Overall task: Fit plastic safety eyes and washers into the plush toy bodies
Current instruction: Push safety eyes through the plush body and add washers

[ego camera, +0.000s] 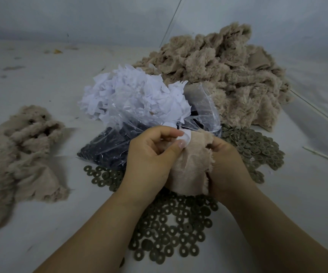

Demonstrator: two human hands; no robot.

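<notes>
Both hands meet over the middle of the desk (297, 194), working on one plush body (188, 170) turned inside out so its smooth beige backing faces up. The left hand (149, 160) curls over the upper left of this fabric and pinches a small white piece (185, 137) between thumb and forefinger, right at the top of the body. The right hand (226, 166) grips the fabric's frayed right edge, fingers folded into the cloth.

Directly beneath the hands and forearms lies a loose spread of olive-grey washers (171, 229), ring-shaped and overlapping; more of them form a second heap (255, 146) just right of the hands. Just behind the hands sits a clear plastic bag (123, 134) filled with dark safety eyes (104, 152), and a mound of white shredded scraps (131, 95) rests on top of it.

Farther back and to the right rises a big pile of tan fluffy plush bodies (228, 75). At the left edge of the desk, well apart from the hands, lies a smaller pile of the same plush (21, 150), with a few dark spots showing in the fur.
</notes>
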